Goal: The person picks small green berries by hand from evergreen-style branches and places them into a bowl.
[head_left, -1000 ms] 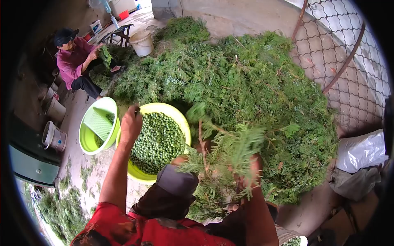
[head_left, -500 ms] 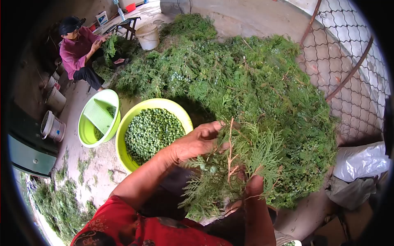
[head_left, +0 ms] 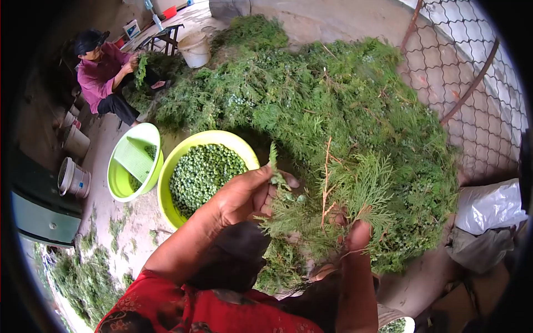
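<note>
My left hand (head_left: 247, 194) is closed, thumb and fingers pinching a small green sprig (head_left: 275, 166) beside the yellow-green basin (head_left: 165, 194). That basin is full of round green berries (head_left: 205, 175). My right hand (head_left: 355, 236) is wrapped round the base of a leafy conifer branch (head_left: 366, 186), partly hidden by its foliage. A bare brown twig stands up from the branch, and a few bluish berries show near my left fingers. Behind both hands lies a large heap of cut branches (head_left: 333, 105).
Left of the basin is a green tub (head_left: 119, 176) with a slatted board. A person (head_left: 102, 77) sits upper left holding a sprig, near a white bucket (head_left: 195, 51). Wire mesh (head_left: 461, 83) and a white sack (head_left: 488, 205) are on the right. Another container (head_left: 410, 324) sits at the bottom.
My left hand has moved left and slightly down, away from the middle of the branch, with a sprig now showing upright in its fingers. The branch appears slightly farther right.
</note>
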Demonstrator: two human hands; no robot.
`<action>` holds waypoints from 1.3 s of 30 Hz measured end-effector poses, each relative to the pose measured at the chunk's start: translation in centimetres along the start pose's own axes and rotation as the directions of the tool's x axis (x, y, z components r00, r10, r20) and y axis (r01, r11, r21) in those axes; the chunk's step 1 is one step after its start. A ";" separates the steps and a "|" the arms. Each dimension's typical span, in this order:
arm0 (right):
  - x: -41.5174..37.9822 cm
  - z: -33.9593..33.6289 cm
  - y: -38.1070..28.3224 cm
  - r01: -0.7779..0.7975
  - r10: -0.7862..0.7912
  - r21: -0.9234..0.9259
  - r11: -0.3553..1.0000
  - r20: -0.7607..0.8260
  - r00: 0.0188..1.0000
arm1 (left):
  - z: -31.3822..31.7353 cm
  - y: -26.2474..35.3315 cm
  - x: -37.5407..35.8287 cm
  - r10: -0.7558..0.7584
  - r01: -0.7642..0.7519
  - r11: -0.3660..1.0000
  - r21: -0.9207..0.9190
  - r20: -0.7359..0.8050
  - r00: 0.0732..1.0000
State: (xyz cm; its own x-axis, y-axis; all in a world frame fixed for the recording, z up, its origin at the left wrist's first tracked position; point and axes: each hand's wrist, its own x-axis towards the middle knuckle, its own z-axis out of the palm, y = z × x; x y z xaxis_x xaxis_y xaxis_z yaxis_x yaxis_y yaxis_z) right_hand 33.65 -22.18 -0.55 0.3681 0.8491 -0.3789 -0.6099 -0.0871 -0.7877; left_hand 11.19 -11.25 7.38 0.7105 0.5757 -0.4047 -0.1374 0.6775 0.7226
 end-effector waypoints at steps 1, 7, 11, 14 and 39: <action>0.0 -0.1 0.0 -0.005 0.005 0.011 1.000 -0.007 1.000 | -0.5 -0.2 -0.4 -0.011 0.010 1.000 -0.002 -0.037 0.999; 1.1 -1.2 0.4 0.063 -0.058 0.093 0.994 -0.048 0.997 | -1.3 -0.8 -0.8 0.868 -0.246 0.116 0.962 0.022 0.495; 1.8 -2.3 0.3 0.071 -0.108 0.164 0.984 0.231 0.967 | 1.5 -0.2 -2.1 0.680 -0.439 0.084 0.894 0.270 0.681; 2.0 -2.7 0.8 0.121 -0.123 0.024 0.992 0.184 0.975 | 2.0 -0.8 -1.3 0.607 -0.396 0.100 0.913 0.260 0.751; 3.5 -3.5 2.9 0.133 -0.120 -0.065 0.989 0.167 0.979 | 1.9 0.4 -1.4 0.612 -0.360 -0.063 0.931 0.321 0.723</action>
State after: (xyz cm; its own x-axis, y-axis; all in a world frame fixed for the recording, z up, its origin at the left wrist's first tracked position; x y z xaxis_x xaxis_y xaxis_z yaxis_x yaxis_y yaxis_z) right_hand 35.64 -21.26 -5.85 0.3164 0.9284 -0.1948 -0.5090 -0.0072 -0.8608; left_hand 11.43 -12.66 9.37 0.6514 0.6835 0.3293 0.3953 -0.6762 0.6217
